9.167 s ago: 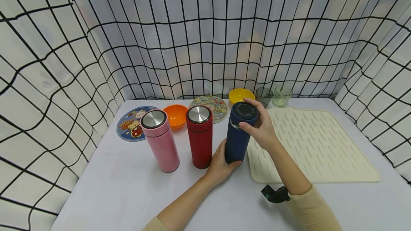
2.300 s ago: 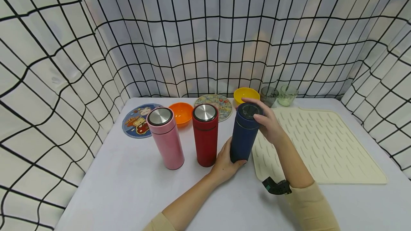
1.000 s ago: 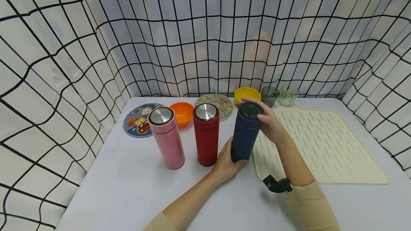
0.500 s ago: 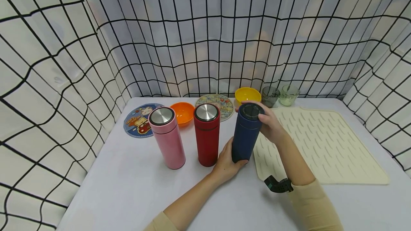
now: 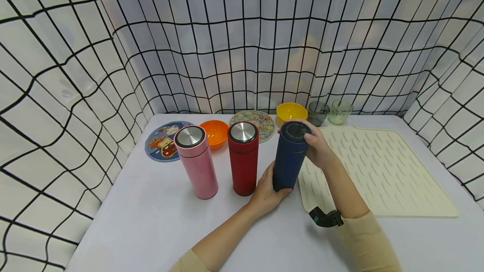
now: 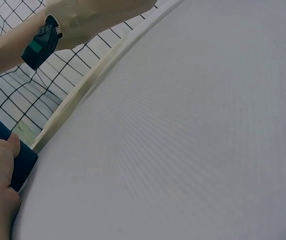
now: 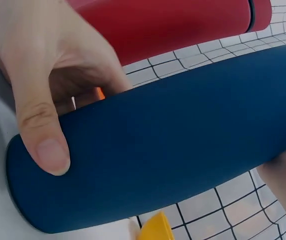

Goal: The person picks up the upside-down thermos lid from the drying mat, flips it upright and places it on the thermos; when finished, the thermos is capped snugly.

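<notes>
A dark blue thermos flask (image 5: 288, 165) stands at mid-table, its black-topped lid (image 5: 295, 131) in place. My left hand (image 5: 266, 194) grips it low down, the thumb across the front near the base. Around the lid curl the fingers and thumb of my right hand (image 5: 319, 148); the flask hides part of them. The right wrist view shows the blue flask (image 7: 163, 140) close up, with the left thumb (image 7: 45, 145) on it. To the left stand a red thermos flask (image 5: 243, 165) and a pink thermos flask (image 5: 197, 171), both with steel-topped lids.
A cream ribbed mat (image 5: 382, 175) lies to the right. Behind are an orange bowl (image 5: 214, 133), a yellow bowl (image 5: 291, 111), a grey glass (image 5: 317, 114), a green glass (image 5: 339, 112), a round patterned mat (image 5: 266, 127) and a blue cartoon mat (image 5: 153, 144). Black netting surrounds the table.
The silver band seen below the lid 9.2 s ago no longer shows; the lid sits lower on the blue flask. My right fingers have shifted around the lid. The left hand keeps its grip.
</notes>
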Tool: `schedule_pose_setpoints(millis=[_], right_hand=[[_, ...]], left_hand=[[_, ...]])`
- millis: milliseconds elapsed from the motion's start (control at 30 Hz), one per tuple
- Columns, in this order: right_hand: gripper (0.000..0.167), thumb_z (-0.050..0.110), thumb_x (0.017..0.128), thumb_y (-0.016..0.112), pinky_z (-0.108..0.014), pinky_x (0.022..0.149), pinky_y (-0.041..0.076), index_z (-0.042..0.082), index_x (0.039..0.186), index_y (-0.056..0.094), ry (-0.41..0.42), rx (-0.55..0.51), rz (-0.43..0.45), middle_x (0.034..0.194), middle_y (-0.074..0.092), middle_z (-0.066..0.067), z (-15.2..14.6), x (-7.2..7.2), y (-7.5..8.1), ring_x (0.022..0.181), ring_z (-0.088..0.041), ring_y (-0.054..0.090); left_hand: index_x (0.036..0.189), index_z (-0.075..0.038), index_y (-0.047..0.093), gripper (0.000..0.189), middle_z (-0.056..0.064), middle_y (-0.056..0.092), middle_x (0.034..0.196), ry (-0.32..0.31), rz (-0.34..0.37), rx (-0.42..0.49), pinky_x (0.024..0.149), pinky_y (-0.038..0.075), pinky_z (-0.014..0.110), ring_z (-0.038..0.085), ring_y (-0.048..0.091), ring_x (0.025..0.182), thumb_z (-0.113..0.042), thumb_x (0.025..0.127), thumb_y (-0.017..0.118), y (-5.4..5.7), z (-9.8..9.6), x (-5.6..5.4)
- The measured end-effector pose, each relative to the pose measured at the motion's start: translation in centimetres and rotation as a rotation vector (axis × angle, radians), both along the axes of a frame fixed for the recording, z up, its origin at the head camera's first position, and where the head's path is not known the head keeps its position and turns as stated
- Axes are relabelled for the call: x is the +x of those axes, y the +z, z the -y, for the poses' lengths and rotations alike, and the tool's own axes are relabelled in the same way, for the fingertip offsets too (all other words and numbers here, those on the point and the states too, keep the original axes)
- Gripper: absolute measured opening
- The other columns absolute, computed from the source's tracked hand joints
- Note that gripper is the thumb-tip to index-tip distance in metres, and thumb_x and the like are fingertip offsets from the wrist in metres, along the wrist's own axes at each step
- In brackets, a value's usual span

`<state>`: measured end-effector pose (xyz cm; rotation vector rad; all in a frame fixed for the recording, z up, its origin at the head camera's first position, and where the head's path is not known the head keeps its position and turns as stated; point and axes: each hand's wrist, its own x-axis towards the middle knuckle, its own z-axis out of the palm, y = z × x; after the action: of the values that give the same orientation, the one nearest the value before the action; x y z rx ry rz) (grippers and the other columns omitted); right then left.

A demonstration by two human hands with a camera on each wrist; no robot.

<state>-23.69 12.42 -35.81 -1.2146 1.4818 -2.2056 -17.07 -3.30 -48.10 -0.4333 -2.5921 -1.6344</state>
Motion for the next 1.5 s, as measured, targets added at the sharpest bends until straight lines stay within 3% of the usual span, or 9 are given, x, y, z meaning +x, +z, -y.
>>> schedule_pose_setpoints(millis=[133,233,367,467,733,1000,1167,1300,1500], right_hand=[[0.054,0.039,0.077,0.072,-0.027,0.076,0.049,0.009,0.116,0.048,-0.078,-0.068,0.009,0.103,0.061,-0.003,0.22,0.04,-0.29,0.09,-0.014,0.058],[0.062,0.041,0.075,0.073,-0.025,0.075,0.049,0.009,0.119,0.044,-0.116,-0.06,-0.009,0.102,0.059,-0.002,0.38,0.02,-0.33,0.089,-0.013,0.057],[0.061,0.042,0.088,0.054,-0.03,0.084,0.045,0.006,0.135,0.039,-0.02,-0.02,-0.04,0.121,0.054,-0.01,0.34,-0.11,-0.08,0.104,-0.019,0.053],[0.054,0.036,0.092,0.046,-0.032,0.088,0.043,0.005,0.136,0.04,0.059,-0.022,-0.035,0.126,0.053,-0.012,0.22,-0.15,0.06,0.112,-0.022,0.051],[0.053,0.034,0.08,0.069,-0.025,0.078,0.049,0.007,0.119,0.046,-0.046,-0.099,0.016,0.106,0.059,-0.004,0.24,0.02,-0.12,0.092,-0.013,0.057],[0.06,0.04,0.086,0.059,-0.029,0.086,0.045,0.008,0.134,0.044,-0.011,0.016,-0.046,0.123,0.054,-0.007,0.08,-0.08,-0.02,0.108,-0.018,0.052],[0.06,0.038,0.077,0.073,-0.028,0.082,0.048,0.009,0.124,0.049,-0.073,-0.022,-0.006,0.111,0.058,-0.004,0.13,0.04,-0.26,0.099,-0.016,0.055],[0.065,0.036,0.076,0.074,-0.027,0.079,0.048,0.009,0.127,0.045,-0.111,-0.016,-0.021,0.111,0.057,-0.005,0.28,0.13,-0.31,0.096,-0.015,0.054],[0.059,0.034,0.085,0.063,-0.031,0.087,0.046,0.006,0.133,0.043,-0.026,0.011,-0.092,0.123,0.055,-0.009,0.08,-0.01,-0.23,0.111,-0.021,0.051]], left_hand=[[0.143,-0.012,0.017,0.085,0.009,0.035,0.14,-0.006,0.009,-0.01,0.102,0.032,0.045,0.022,0.037,0.126,-0.021,0.079,0.073,0.04,0.0,0.05],[0.144,-0.013,0.017,0.086,0.009,0.035,0.14,-0.009,0.021,-0.013,0.102,0.032,0.046,0.022,0.037,0.126,-0.021,0.079,0.073,0.02,-0.02,0.06],[0.144,-0.013,0.016,0.086,0.01,0.034,0.14,-0.007,0.027,-0.013,0.102,0.031,0.046,0.023,0.037,0.126,-0.021,0.079,0.073,0.02,-0.03,0.09],[0.144,-0.013,0.016,0.086,0.01,0.034,0.14,-0.008,0.033,-0.014,0.102,0.031,0.046,0.023,0.037,0.126,-0.022,0.079,0.072,0.03,-0.03,0.12],[0.144,-0.013,0.016,0.085,0.009,0.035,0.14,-0.014,0.024,-0.013,0.102,0.032,0.047,0.022,0.038,0.125,-0.022,0.079,0.072,0.06,-0.02,0.07],[0.143,-0.011,0.016,0.085,0.01,0.035,0.14,-0.016,-0.001,-0.013,0.102,0.032,0.046,0.022,0.037,0.126,-0.021,0.08,0.072,-0.02,0.09,0.01],[0.142,-0.011,0.018,0.083,0.01,0.037,0.138,-0.011,-0.008,-0.011,0.102,0.032,0.045,0.022,0.039,0.124,-0.021,0.079,0.072,0.03,0.02,0.04],[0.142,-0.011,0.019,0.082,0.009,0.038,0.137,-0.012,-0.011,-0.006,0.101,0.033,0.045,0.021,0.04,0.124,-0.021,0.079,0.072,0.12,-0.03,0.06],[0.142,-0.012,0.018,0.083,0.008,0.037,0.139,-0.008,0.009,-0.017,0.102,0.032,0.045,0.021,0.039,0.125,-0.022,0.08,0.071,0.22,-0.05,0.04]])
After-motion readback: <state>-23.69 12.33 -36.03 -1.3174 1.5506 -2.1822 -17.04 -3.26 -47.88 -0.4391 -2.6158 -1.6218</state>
